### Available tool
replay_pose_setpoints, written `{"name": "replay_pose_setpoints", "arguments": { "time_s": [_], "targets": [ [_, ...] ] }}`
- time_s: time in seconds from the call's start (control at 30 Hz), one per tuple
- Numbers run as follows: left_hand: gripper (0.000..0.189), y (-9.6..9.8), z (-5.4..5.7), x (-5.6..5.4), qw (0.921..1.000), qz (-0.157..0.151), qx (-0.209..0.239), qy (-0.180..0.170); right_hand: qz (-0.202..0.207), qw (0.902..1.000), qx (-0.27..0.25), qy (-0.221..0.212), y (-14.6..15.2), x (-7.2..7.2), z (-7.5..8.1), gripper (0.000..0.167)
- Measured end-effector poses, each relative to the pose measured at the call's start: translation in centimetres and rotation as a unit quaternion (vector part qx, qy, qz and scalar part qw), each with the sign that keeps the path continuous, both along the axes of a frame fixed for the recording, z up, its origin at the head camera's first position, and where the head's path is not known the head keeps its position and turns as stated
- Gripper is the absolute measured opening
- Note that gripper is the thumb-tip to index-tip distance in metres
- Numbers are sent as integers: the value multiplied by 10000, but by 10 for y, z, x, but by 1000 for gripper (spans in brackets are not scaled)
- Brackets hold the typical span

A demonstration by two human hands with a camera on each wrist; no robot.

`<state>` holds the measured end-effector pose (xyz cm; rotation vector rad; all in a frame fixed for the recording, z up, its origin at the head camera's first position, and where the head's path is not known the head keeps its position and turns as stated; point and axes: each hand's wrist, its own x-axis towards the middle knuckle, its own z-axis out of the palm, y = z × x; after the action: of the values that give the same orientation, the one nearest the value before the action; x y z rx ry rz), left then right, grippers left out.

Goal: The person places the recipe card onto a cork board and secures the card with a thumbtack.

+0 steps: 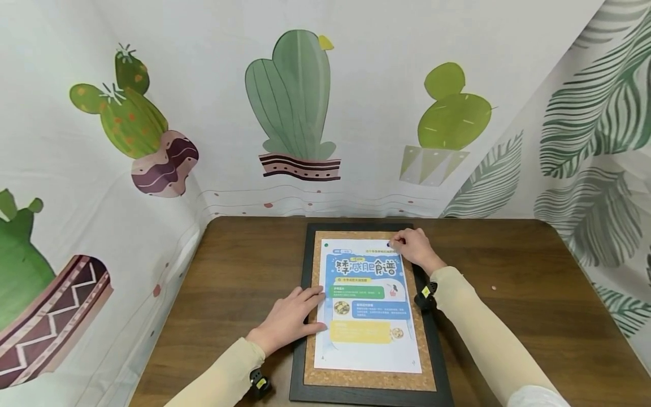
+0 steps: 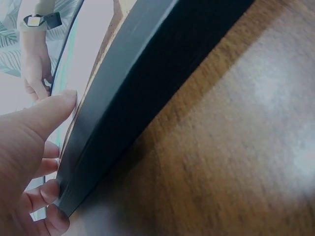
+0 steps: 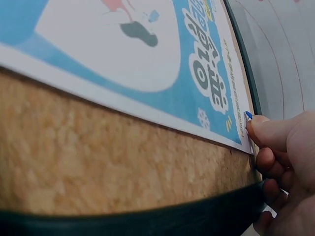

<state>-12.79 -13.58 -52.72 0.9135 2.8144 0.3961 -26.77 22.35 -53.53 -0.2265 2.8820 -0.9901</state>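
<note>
A printed poster [image 1: 368,359] lies on a cork board [image 1: 427,353] with a black frame [image 1: 371,394]. At the poster's top right corner my right hand [image 1: 414,249] pinches a small blue push pin [image 3: 248,114] between thumb and finger. My left hand [image 1: 292,316] rests across the frame's left side, thumb and fingertips at the poster's left edge. In the left wrist view its fingers [image 2: 49,194] lie spread along the dark frame. A green push pin [image 1: 326,245] sits in the poster's top left corner.
The board lies on a dark brown wooden table [image 1: 244,265], its top near the table's back edge. Behind and to the sides hangs a white cloth [image 1: 371,113] printed with cacti and leaves. A tiny pale spot [image 1: 493,288] shows on the table at right.
</note>
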Motion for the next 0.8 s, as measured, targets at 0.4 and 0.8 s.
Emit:
{"name": "replay_pose_setpoints", "arguments": {
  "time_s": [0.4, 0.8],
  "targets": [
    [73, 1, -2, 0, 10000, 0, -55, -1, -119, 9998, 129, 20, 0, 1, -4, 21],
    [73, 1, 0, 1, 10000, 1, -60, 18, -178, 9998, 69, 69, 0, 0, -6, 24]
  ]
}}
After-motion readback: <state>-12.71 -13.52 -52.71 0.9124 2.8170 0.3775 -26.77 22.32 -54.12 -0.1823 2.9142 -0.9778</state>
